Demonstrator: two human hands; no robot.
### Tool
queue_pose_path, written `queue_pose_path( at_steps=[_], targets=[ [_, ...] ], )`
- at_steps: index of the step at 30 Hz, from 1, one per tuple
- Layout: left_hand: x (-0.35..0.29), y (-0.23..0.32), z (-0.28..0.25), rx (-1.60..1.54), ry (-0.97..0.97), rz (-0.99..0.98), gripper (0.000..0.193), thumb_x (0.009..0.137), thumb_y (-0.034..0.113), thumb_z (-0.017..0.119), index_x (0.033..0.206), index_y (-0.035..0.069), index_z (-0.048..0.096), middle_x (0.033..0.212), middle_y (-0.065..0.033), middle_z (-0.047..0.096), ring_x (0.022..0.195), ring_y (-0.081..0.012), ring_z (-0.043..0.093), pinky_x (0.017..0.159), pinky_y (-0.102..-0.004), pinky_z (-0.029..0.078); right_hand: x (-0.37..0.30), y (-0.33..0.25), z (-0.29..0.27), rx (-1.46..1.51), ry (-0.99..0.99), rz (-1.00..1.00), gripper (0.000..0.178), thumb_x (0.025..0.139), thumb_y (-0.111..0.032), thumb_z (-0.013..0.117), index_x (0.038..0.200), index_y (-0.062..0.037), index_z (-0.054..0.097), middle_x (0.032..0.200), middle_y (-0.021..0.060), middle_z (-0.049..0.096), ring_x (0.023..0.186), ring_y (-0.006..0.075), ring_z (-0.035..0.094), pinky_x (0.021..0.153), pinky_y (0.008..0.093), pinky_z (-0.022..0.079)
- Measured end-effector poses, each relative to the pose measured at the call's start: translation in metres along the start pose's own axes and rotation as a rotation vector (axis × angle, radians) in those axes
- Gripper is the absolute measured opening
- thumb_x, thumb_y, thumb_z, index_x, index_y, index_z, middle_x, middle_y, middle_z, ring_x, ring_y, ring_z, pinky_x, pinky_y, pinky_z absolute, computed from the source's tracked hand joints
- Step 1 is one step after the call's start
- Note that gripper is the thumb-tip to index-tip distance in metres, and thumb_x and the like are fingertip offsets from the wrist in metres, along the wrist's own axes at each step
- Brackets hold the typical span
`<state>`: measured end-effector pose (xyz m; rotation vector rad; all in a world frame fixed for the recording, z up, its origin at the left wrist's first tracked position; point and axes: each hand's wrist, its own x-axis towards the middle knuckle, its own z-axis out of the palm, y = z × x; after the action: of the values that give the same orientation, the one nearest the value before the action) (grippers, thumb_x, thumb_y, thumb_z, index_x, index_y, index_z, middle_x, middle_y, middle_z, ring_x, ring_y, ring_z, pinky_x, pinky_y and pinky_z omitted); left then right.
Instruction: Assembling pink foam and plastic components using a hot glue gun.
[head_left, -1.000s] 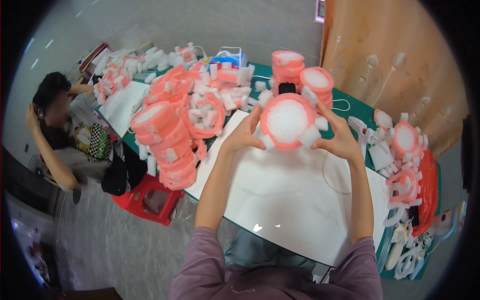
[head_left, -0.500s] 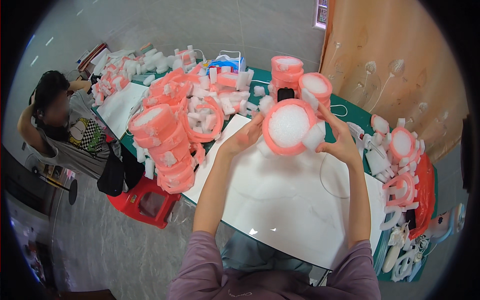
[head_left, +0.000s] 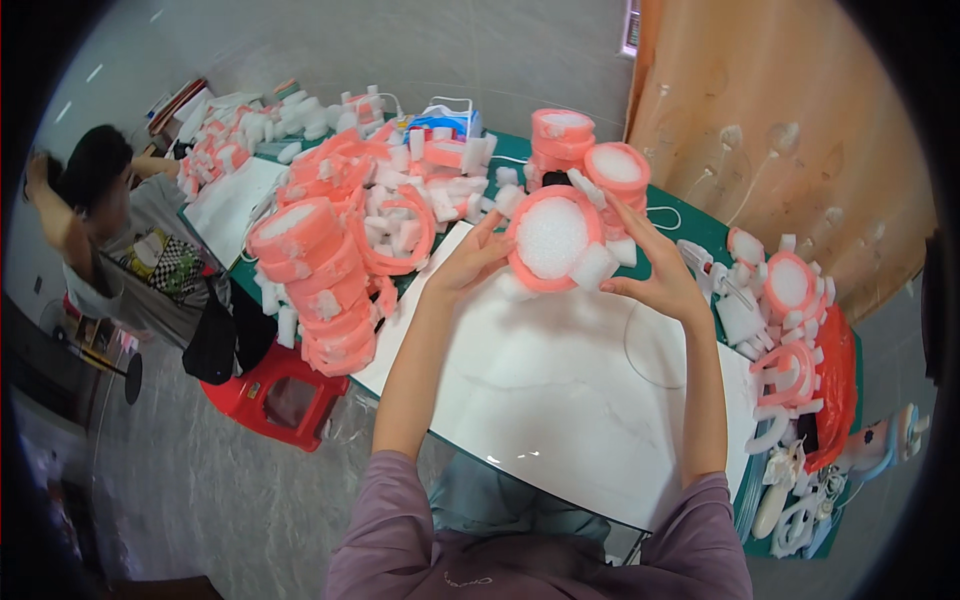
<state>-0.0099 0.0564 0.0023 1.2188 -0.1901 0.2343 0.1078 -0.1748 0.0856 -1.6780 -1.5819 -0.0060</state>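
A pink foam ring [head_left: 517, 240] with a white foam disc [head_left: 553, 237] filling its middle is between my hands, over the near part of the table. White foam blocks stick out round its rim, one block [head_left: 595, 267] at the lower right. My left hand [head_left: 468, 265] has its fingertips against the ring's left side. On the right, the fingers and thumb of my right hand [head_left: 655, 278] are curved about the ring's edge, touching the white blocks there. The ring's underside is hidden.
A white board [head_left: 560, 400] covers the near tabletop. Pink foam ring stacks stand at left [head_left: 320, 290] and behind [head_left: 562, 135]. Loose foam pieces [head_left: 400, 215] lie heaped. At right are a red plastic bag [head_left: 838, 385] and more rings. A person sits at far left by a red stool [head_left: 275, 395].
The foam ring has moved slightly away and left, looking a little smaller, and both my hands have followed. The whole view has shifted somewhat. The person at left has turned their head.
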Motion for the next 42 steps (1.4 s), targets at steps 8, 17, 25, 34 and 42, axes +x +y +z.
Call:
queue_pose_path(
  at_steps=[8,17,25,34,42],
  targets=[
    [0.020,0.034,0.000,-0.124,0.566,0.271,0.076,0.079,0.019,0.062,0.136,0.014,0.013,0.094,-0.0032,0.052,0.078,-0.0105,0.052,0.061,-0.0257,0.046,-0.008,-0.033,-0.021,-0.076,0.235,-0.020,0.072,0.066,-0.012,0.070,0.129,-0.0034,0.037,0.130,0.0136,0.041,0.116,0.0274,0.043,0.092,0.0337,0.036],
    [0.061,0.146,-0.070,0.374,1.136,0.378,0.057,0.077,0.015,0.057,0.122,0.015,0.022,0.096,-0.0161,0.053,0.072,-0.0199,0.059,0.056,-0.0300,0.049,-0.017,-0.060,-0.030,-0.045,0.296,-0.133,0.056,0.066,-0.006,0.066,0.118,-0.0027,0.048,0.122,0.0131,0.049,0.109,0.0267,0.049,0.087,0.0335,0.040],
    [0.051,0.161,-0.171,0.407,1.517,0.352,0.042,0.073,0.013,0.054,0.112,0.012,0.036,0.102,-0.0193,0.051,0.080,-0.0309,0.059,0.066,-0.0364,0.050,-0.022,-0.066,-0.039,-0.148,0.256,-0.180,0.040,0.067,-0.003,0.066,0.106,-0.0042,0.058,0.118,0.0125,0.052,0.103,0.0269,0.053,0.085,0.0324,0.043],
    [0.013,0.207,-0.182,0.666,1.387,-0.352,0.053,0.070,0.025,0.061,0.118,0.011,0.042,0.117,-0.0096,0.042,0.100,-0.0269,0.048,0.070,-0.0448,0.047,-0.020,-0.071,-0.036,-0.098,0.251,-0.211,0.033,0.068,-0.003,0.067,0.100,-0.0060,0.061,0.117,0.0088,0.052,0.091,0.0208,0.056,0.079,0.0298,0.046],
    [-0.004,0.276,-0.162,1.386,0.738,-0.791,0.079,0.070,0.057,0.057,0.133,0.018,0.030,0.139,-0.0118,0.024,0.123,-0.0406,0.027,0.090,-0.0632,0.027,-0.024,-0.077,-0.042,-0.150,0.277,-0.251,0.031,0.067,-0.005,0.067,0.097,-0.0069,0.062,0.114,0.0091,0.054,0.090,0.0216,0.056,0.076,0.0297,0.045]
  ],
)
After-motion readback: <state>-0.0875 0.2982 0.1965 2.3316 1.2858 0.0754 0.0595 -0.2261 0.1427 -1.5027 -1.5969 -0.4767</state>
